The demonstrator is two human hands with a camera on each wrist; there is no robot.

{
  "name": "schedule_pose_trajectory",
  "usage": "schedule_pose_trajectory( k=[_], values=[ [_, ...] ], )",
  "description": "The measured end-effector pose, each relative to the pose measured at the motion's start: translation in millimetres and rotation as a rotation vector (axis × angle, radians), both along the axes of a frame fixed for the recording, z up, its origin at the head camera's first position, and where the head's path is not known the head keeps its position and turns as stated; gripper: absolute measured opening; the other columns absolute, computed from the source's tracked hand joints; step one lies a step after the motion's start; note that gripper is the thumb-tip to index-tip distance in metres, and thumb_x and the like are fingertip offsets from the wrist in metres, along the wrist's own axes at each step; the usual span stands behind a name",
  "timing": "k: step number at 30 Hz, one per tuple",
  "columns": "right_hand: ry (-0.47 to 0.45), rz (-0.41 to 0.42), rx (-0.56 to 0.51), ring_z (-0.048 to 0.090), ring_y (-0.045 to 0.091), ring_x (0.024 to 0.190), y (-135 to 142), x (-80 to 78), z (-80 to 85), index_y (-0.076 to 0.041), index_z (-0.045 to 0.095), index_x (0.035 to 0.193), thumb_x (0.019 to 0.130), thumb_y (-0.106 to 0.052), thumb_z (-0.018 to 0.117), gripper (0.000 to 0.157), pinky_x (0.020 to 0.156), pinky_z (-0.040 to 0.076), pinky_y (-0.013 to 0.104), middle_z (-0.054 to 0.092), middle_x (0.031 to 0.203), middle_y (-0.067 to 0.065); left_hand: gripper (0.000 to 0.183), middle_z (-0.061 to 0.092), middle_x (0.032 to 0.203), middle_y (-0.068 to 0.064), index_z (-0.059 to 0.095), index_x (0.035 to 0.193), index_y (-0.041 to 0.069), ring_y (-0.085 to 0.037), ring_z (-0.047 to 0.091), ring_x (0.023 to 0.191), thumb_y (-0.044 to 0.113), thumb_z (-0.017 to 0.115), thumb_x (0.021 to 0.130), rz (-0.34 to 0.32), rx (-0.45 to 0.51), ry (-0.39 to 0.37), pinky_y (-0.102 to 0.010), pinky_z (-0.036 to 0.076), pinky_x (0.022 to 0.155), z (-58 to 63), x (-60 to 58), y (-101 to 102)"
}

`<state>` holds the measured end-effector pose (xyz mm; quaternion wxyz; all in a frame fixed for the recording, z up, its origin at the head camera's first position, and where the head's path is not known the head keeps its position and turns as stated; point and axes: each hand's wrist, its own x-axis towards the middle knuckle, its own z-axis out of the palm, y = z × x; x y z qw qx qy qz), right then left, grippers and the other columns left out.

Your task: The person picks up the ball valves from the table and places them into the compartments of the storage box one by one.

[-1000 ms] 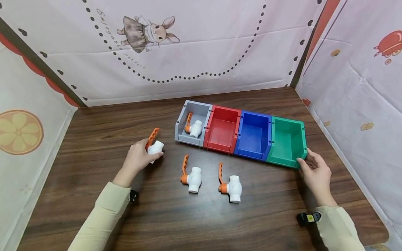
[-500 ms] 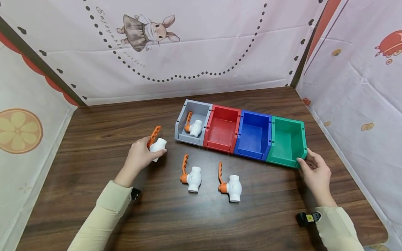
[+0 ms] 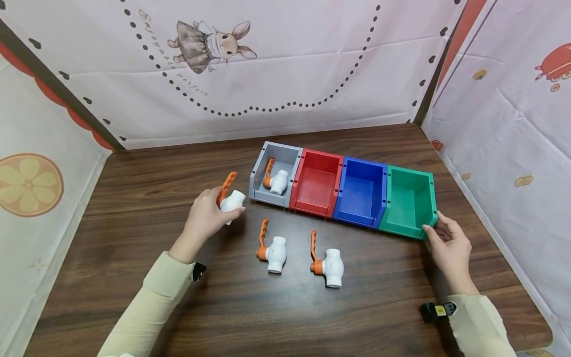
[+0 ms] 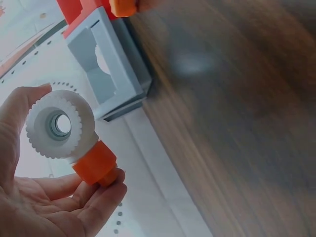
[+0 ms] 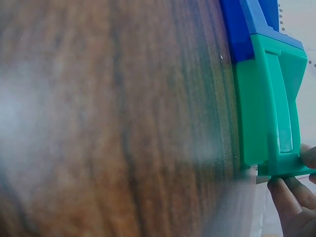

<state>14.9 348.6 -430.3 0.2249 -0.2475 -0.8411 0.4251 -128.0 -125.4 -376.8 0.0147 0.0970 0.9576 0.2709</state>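
My left hand holds a white ball valve with an orange handle, left of the grey bin. In the left wrist view the thumb and fingers pinch the valve by its white body and orange cap. Another ball valve lies inside the grey bin. Two more, a nearer-left valve and a valve to its right, lie on the table. My right hand grips the front right corner of the green bin, thumb at the front and fingers along the side.
A red bin and a blue bin stand between the grey and green ones, all joined in a slanting row. The brown wooden table is bordered by printed cloth walls at the back and sides.
My left hand has moved right and slightly away from me, carrying the ball valve closer to the grey bin. The right hand keeps its hold on the green bin.
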Motion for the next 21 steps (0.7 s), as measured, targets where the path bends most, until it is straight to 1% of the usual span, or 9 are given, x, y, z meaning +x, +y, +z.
schedule_pose_trajectory(
  k=[9, 12, 18, 20, 21],
  values=[
    [0.008, 0.005, -0.01, 0.049, -0.021, 0.076, -0.9, 0.2, 1.1, -0.002, 0.055, 0.131, 0.088, -0.003, 0.064, 0.043, 0.062, 0.042, 0.001, 0.049, 0.088, -0.032, 0.077, 0.06, 0.11, -0.025, 0.051, 0.129, -0.008, -0.037, 0.055, 0.098, 0.042, 0.076, 0.076, -0.005, 0.011, 0.014, -0.051, 0.046, 0.082, 10.2, 0.6, 9.9],
    [0.01, 0.005, -0.007, 0.049, -0.022, 0.076, -1.1, 0.6, 1.9, -0.003, 0.056, 0.13, 0.088, -0.003, 0.065, 0.043, 0.063, 0.042, 0.0, 0.051, 0.09, -0.03, 0.077, 0.06, 0.107, -0.023, 0.052, 0.128, -0.008, -0.036, 0.055, 0.095, 0.042, 0.076, 0.075, -0.016, 0.016, 0.024, -0.049, 0.047, 0.08, 14.6, 0.5, 13.9],
    [0.024, 0.012, 0.009, 0.048, -0.023, 0.078, -0.7, 0.9, 2.1, -0.002, 0.056, 0.13, 0.088, -0.003, 0.065, 0.043, 0.067, 0.04, -0.001, 0.054, 0.093, -0.026, 0.067, 0.06, 0.096, -0.019, 0.057, 0.119, -0.005, -0.031, 0.054, 0.086, 0.04, 0.078, 0.073, -0.037, 0.027, 0.058, -0.04, 0.044, 0.07, 22.1, -0.8, 22.9],
    [0.023, 0.007, 0.013, 0.048, -0.023, 0.078, -1.0, 0.8, 2.0, -0.002, 0.056, 0.129, 0.088, -0.003, 0.065, 0.043, 0.068, 0.04, -0.001, 0.056, 0.095, -0.023, 0.067, 0.06, 0.095, -0.018, 0.058, 0.118, -0.004, -0.03, 0.053, 0.085, 0.041, 0.078, 0.073, -0.042, 0.031, 0.056, -0.04, 0.043, 0.069, 24.1, -1.6, 25.9],
    [0.022, 0.004, 0.015, 0.048, -0.023, 0.078, -1.1, 0.5, 2.1, -0.002, 0.056, 0.129, 0.088, -0.004, 0.065, 0.042, 0.068, 0.04, -0.001, 0.057, 0.096, -0.021, 0.069, 0.06, 0.097, -0.019, 0.057, 0.12, -0.004, -0.031, 0.054, 0.087, 0.041, 0.078, 0.073, -0.044, 0.028, 0.054, -0.041, 0.044, 0.071, 25.1, -1.9, 27.3]
  ],
)
